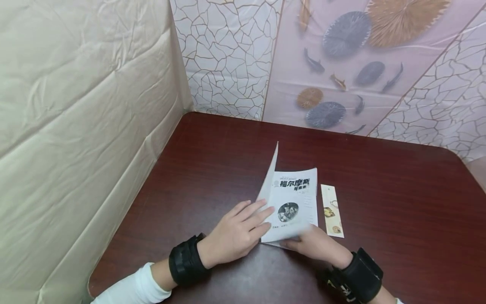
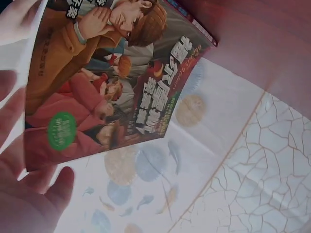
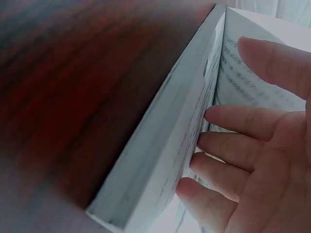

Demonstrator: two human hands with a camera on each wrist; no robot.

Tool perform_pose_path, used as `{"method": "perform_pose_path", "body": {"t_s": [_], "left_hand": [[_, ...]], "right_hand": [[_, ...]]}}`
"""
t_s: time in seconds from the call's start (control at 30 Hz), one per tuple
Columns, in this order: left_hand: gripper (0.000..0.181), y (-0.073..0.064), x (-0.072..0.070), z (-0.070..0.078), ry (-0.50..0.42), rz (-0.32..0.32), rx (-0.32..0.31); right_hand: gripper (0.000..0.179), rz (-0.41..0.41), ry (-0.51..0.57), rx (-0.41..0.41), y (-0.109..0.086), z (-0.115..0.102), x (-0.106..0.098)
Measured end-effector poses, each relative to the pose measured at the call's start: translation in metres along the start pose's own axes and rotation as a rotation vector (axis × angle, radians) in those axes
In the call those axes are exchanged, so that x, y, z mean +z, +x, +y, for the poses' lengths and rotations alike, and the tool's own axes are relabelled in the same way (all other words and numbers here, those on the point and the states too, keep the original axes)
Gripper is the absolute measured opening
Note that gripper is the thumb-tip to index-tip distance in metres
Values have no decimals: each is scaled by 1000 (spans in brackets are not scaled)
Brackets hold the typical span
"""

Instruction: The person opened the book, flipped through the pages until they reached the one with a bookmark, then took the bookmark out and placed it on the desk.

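A paperback book lies on the table, turned to a white title page with large Chinese characters and an oval picture. Its raised front cover shows illustrated people in coats in the left wrist view. My left hand rests by the spine, extended fingers reaching over the inner edge of the page. At the lower right corner, my right hand is partly blurred, with the page bottom lifted beside it. In the right wrist view its fingers extend between parted printed pages, fingertips against the page block.
A pale printed bookmark lies on the dark red table, just right of the book. A cream cloth hangs along the left side, and a patterned cloth hangs behind the table.
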State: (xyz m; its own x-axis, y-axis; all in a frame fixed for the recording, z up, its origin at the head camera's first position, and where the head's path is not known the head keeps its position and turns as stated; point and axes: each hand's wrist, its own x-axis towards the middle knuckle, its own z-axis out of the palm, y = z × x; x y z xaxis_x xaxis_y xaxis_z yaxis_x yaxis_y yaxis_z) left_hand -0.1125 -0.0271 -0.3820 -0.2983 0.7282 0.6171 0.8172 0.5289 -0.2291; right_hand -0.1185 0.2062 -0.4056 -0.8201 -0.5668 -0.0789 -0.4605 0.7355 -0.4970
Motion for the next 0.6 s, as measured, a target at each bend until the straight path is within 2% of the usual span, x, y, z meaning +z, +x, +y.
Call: {"method": "perform_pose_path", "body": {"t_s": [0.1,0.17,0.23,0.3,0.37,0.47,0.6], "left_hand": [[31,2,1,3,-41,39,43],[35,3,3,4,-72,81,64],[39,4,6,5,-107,114,69],[44,5,10,5,-146,109,55],[49,6,14,5,-175,51,29],[52,9,21,6,-208,-130,-19],[47,13,31,7,-227,-371,-47]], "right_hand": [[40,100,4,-78,-2,3,4],[43,139,-19,-111,-3,5,6],[47,169,-31,-132,-3,6,8],[53,189,-38,-144,-3,6,8],[58,192,-40,-145,-3,6,8],[59,154,20,-123,-4,7,6],[54,70,114,-91,-6,11,-3]]}}
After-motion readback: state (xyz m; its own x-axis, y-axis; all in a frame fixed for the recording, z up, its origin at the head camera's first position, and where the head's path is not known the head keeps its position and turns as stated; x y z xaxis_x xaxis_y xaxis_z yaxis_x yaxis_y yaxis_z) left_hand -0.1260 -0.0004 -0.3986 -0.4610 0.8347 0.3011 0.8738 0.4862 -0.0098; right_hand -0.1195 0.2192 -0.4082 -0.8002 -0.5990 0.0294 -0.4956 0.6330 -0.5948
